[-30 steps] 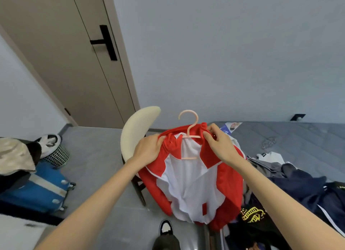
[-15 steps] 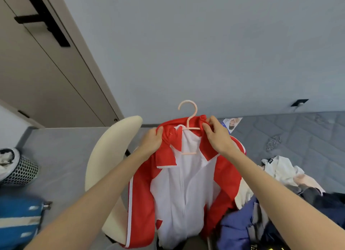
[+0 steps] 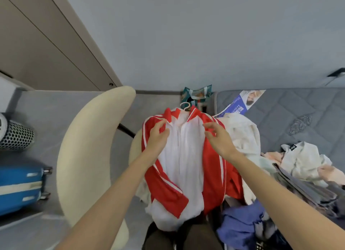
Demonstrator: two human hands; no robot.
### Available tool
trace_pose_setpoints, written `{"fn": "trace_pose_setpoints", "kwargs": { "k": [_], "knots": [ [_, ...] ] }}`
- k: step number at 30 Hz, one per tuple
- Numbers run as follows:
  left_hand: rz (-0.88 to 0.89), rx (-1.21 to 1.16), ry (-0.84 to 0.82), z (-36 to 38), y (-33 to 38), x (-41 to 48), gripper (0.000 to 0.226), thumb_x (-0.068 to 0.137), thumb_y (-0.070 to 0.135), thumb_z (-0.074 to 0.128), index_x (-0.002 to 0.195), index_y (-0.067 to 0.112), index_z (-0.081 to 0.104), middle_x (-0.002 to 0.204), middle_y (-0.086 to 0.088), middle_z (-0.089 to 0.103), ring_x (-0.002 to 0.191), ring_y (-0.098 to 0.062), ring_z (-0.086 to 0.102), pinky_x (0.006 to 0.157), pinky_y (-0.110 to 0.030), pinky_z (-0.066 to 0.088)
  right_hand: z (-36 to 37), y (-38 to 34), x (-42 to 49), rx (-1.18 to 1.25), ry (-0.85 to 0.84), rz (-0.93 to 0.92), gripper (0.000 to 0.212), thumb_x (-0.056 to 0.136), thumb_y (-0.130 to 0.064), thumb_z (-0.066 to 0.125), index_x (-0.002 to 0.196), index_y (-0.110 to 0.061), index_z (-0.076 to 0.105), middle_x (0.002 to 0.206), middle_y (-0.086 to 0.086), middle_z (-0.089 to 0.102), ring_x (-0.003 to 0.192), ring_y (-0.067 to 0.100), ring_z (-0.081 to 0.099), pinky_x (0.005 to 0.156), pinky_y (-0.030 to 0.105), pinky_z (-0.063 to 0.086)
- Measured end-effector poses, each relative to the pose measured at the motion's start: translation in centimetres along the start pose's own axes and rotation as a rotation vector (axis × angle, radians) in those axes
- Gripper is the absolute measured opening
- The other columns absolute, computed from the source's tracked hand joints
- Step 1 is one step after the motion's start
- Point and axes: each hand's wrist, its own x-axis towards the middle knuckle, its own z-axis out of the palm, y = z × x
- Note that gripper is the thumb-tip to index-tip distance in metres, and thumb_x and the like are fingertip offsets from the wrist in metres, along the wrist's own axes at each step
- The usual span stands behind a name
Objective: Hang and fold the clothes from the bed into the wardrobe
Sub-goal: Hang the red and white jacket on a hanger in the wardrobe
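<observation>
A red and white jacket [image 3: 186,165] lies front up across the chair seat and the bed's edge. It is threaded on a pale pink hanger [image 3: 185,106], of which only the hook shows above the collar. My left hand [image 3: 157,137] rests on the jacket's left shoulder, its fingertips at the red collar. Over the right shoulder, my right hand [image 3: 219,139] touches the red fabric with its fingers spread and relaxed. Neither hand grips the cloth. More clothes [image 3: 302,162] lie heaped on the grey bed [image 3: 289,115] to the right.
A cream chair [image 3: 89,147] stands on the left under the jacket. A blue suitcase [image 3: 18,186] and a mesh basket [image 3: 15,136] sit at the far left. The beige door [image 3: 46,44] is behind. A green bag [image 3: 197,94] leans by the wall. A blue-purple garment [image 3: 240,225] lies at the lower right.
The jacket, held up by its collar before, now lies flat on the chair and bed edge. Both hands have let go of the collar and lowered onto the shoulders.
</observation>
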Motion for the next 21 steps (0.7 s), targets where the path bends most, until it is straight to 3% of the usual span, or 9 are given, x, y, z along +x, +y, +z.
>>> {"fn": "trace_pose_setpoints", "kwargs": {
  "k": [2,4,7,10,12,15,19,21],
  "knots": [
    [-0.061,0.052,-0.058,0.4,-3.6,-1.6,0.039,0.098,0.012,0.043,0.137,0.018,0.045,0.145,0.000,0.039,0.127,-0.012,0.042,0.095,-0.020,0.043,2.3,2.1,-2.1,0.024,-0.040,0.078,0.030,0.090,0.000,0.050,0.115,-0.010,0.064,0.115,0.003,0.063,0.101,0.021,0.059,0.085,0.020,0.040],
    [-0.077,0.134,-0.126,1.0,-6.4,-3.7,0.039,0.099,0.012,0.042,0.138,0.019,0.044,0.144,0.002,0.038,0.123,-0.009,0.042,0.085,-0.010,0.038,3.9,3.7,-4.3,0.036,-0.081,0.118,0.029,0.091,0.001,0.049,0.114,-0.009,0.063,0.115,0.005,0.062,0.100,0.020,0.059,0.087,0.023,0.043],
    [-0.062,0.282,-0.223,2.2,-11.2,-6.7,0.038,0.098,0.010,0.043,0.135,0.019,0.046,0.139,0.001,0.043,0.125,-0.014,0.045,0.101,-0.019,0.035,6.9,5.7,-7.0,0.021,-0.157,0.172,0.027,0.093,0.000,0.048,0.114,-0.009,0.063,0.115,0.005,0.060,0.099,0.013,0.053,0.087,0.021,0.040],
    [0.043,0.450,-0.263,2.9,-15.6,-8.8,0.037,0.098,0.008,0.041,0.131,0.020,0.050,0.136,0.004,0.047,0.122,-0.013,0.046,0.101,-0.016,0.033,10.0,7.2,-9.3,0.000,-0.224,0.194,0.028,0.094,-0.002,0.047,0.118,-0.009,0.061,0.119,0.003,0.059,0.099,0.010,0.051,0.087,0.016,0.037],
    [0.126,0.573,-0.301,3.5,-17.4,-9.5,0.039,0.099,0.010,0.038,0.135,0.021,0.047,0.143,0.010,0.039,0.131,-0.012,0.036,0.103,-0.016,0.026,11.8,8.2,-10.5,-0.015,-0.252,0.201,0.029,0.095,-0.003,0.047,0.121,-0.009,0.059,0.122,0.002,0.058,0.104,0.009,0.050,0.089,0.014,0.034],
    [0.211,0.729,-0.342,4.1,-19.7,-9.4,0.045,0.101,0.013,0.035,0.145,0.023,0.037,0.153,0.012,0.027,0.132,-0.017,0.030,0.110,-0.027,0.028,14.3,9.7,-11.6,-0.009,-0.250,0.222,0.029,0.096,-0.005,0.047,0.122,-0.010,0.058,0.126,0.004,0.058,0.103,0.009,0.051,0.086,0.013,0.035],
    [0.218,0.904,-0.363,4.4,-22.8,-8.9,0.042,0.104,0.030,0.027,0.146,0.026,0.033,0.148,0.007,0.036,0.116,-0.021,0.035,0.099,-0.033,0.035,16.7,11.8,-12.5,-0.012,-0.220,0.253,0.029,0.097,-0.009,0.046,0.124,-0.012,0.056,0.127,0.003,0.057,0.099,0.009,0.052,0.078,0.012,0.037],
    [0.157,1.073,-0.337,4.5,-24.0,-9.3,0.042,0.104,0.035,0.022,0.141,0.023,0.038,0.138,0.000,0.040,0.118,-0.023,0.036,0.098,-0.035,0.033,17.4,12.7,-13.0,-0.018,-0.205,0.257,0.030,0.097,-0.010,0.046,0.125,-0.013,0.055,0.128,0.002,0.057,0.103,0.010,0.052,0.085,0.013,0.038]
  ]
}}
